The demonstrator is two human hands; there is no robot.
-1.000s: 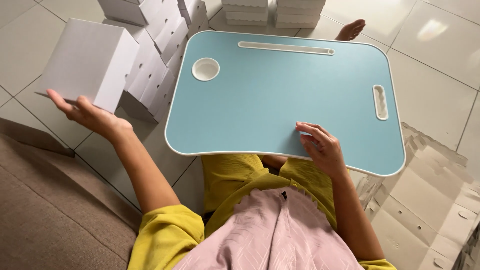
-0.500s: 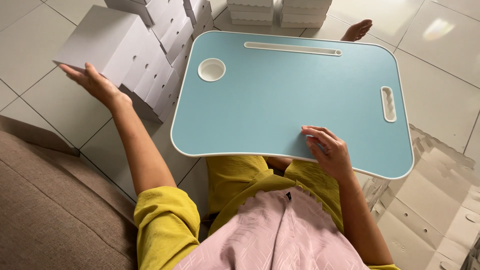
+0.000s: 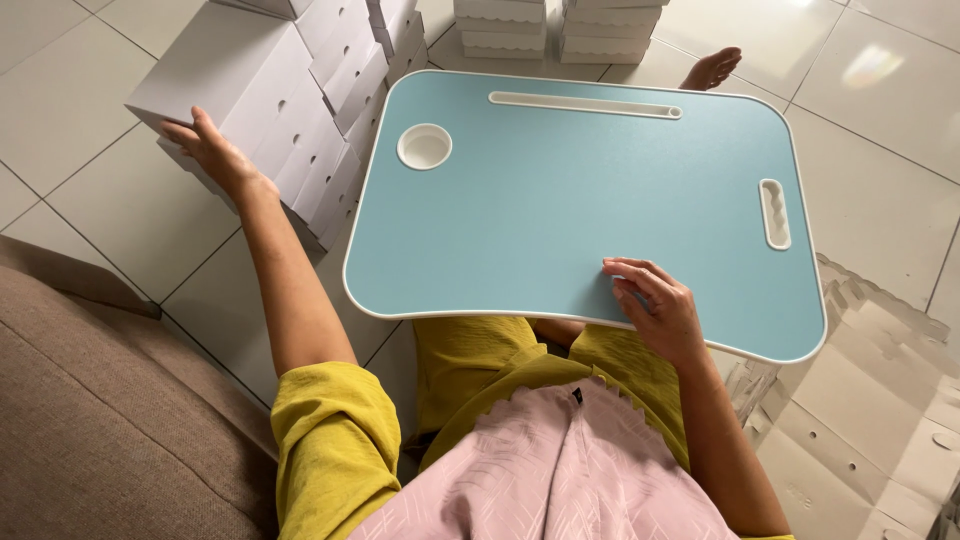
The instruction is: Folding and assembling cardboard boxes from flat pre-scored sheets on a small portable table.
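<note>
My left hand (image 3: 215, 150) reaches out to the left and grips the near side of a white cardboard box (image 3: 230, 75). That box rests against a row of several similar white boxes (image 3: 340, 110) on the tiled floor. My right hand (image 3: 655, 305) lies on the near edge of a light blue lap table (image 3: 560, 200), fingers loosely curled, with nothing in it. The table stands over my legs and has a round cup recess (image 3: 424, 146), a long slot (image 3: 585, 104) and a handle cut-out (image 3: 774, 213).
More stacks of white boxes (image 3: 510, 25) stand beyond the table's far edge. Flat unfolded cardboard sheets (image 3: 880, 400) lie on the floor at the right. A brown cushion (image 3: 90, 400) is at my left. My bare foot (image 3: 712, 68) shows past the table.
My left hand has carried the white box away from me and set it against the row of boxes. My right hand has stayed on the table's near edge.
</note>
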